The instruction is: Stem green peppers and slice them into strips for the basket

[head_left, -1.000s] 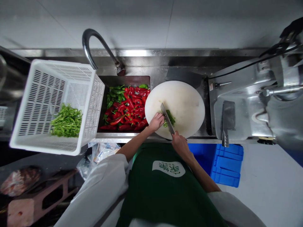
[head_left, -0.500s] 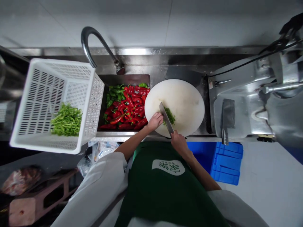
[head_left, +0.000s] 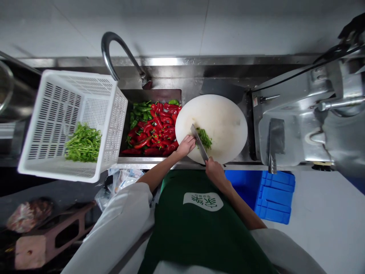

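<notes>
On the round white cutting board (head_left: 222,114), my right hand (head_left: 215,171) is wrapped round the handle of a cleaver (head_left: 200,144). Its blade slants up and left across the near left part of the board. My left hand (head_left: 187,145) is at the board's left edge, fingers curled close to the blade's left side. It pins green stalks that are mostly hidden under the fingers. Cut green pieces (head_left: 204,139) lie in a small heap against the blade's right side.
Left of the board, a sink (head_left: 153,93) holds red peppers (head_left: 159,129) and green peppers (head_left: 141,111). A white basket (head_left: 114,125) with leafy greens (head_left: 84,144) stands further left, below a curved faucet (head_left: 122,47). A second cleaver (head_left: 276,139) rests at right. A blue crate (head_left: 275,198) is below.
The cleaver blade has shifted very slightly left on the board, with my left hand still beside it. The whole view has moved slightly.
</notes>
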Motion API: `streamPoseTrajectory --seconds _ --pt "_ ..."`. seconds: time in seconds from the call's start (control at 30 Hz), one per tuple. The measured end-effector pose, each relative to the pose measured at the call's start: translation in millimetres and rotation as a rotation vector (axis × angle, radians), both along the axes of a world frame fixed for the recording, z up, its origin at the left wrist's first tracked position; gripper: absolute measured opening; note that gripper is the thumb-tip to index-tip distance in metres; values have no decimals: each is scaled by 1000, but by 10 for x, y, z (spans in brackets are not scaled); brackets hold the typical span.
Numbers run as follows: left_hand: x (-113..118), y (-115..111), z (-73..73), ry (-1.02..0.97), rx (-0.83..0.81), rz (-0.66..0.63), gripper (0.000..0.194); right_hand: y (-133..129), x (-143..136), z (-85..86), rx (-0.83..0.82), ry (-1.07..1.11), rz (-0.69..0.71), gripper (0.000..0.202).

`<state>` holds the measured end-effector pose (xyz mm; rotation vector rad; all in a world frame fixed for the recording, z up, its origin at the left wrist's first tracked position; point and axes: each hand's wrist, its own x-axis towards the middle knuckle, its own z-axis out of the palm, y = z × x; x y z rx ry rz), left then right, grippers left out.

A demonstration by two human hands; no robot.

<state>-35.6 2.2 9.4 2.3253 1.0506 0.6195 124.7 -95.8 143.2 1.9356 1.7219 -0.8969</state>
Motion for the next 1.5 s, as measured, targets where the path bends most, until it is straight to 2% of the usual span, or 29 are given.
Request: streamPoseTrajectory --seconds 0.1,0.23,0.37,0.43,0.5,0.63,0.77,0.93,1.13,1.33,1.5 --pt "-23 -1 22 0 -17 32 23 200 -65 -84 27 32 -19 34" --pt "-75 -97 139 -97 -40 92 23 397 75 -65 60 43 6 32" --pt "-78 -272 174 -212 -19 165 24 278 204 45 72 -64 -15 32" --pt "-61 -329 140 -256 24 255 22 179 216 104 55 -87 19 33" --pt "-34 -342 88 -261 68 290 21 99 227 153 40 -88 85 34" --pt "55 -282 -12 -181 116 163 23 11 322 180 33 -83 213 34" --pt "118 -238 -84 -117 93 87 25 23 416 96 17 -93 283 31" --pt "115 -253 -159 -114 84 71 27 162 399 -4 -15 -68 263 33" --pt "138 -272 -211 -98 98 87 30 117 493 86 -35 -56 277 34" --pt "120 -280 -206 -68 77 68 30 139 447 44 -31 -48 242 32" --pt "109 -284 -222 -70 102 76 28 100 482 77 -43 -26 263 31"
